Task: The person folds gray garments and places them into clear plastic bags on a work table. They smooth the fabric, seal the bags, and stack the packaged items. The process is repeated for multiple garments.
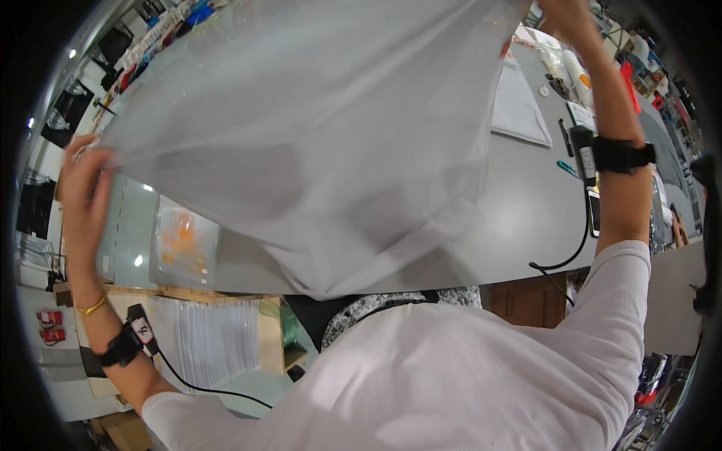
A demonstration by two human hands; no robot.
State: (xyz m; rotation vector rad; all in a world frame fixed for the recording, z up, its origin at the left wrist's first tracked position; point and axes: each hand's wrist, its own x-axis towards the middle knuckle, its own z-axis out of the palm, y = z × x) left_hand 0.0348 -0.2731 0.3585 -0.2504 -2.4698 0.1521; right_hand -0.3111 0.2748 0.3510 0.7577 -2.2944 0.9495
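A large, thin, whitish-grey sheet is stretched up in front of me, its lower part sagging in folds onto the table's near edge. Whether it is cloth or plastic I cannot tell. My left hand pinches its left edge, fingers slightly blurred. At the top right my right hand holds the opposite corner, with its fingertips partly cut off by the picture's upper rim. Much of the grey table is hidden behind the sheet.
A clear bag with orange print lies left. To the right are a folded white piece, a black pen, a teal cutter and a phone. Stacked white sheets stand below the left edge.
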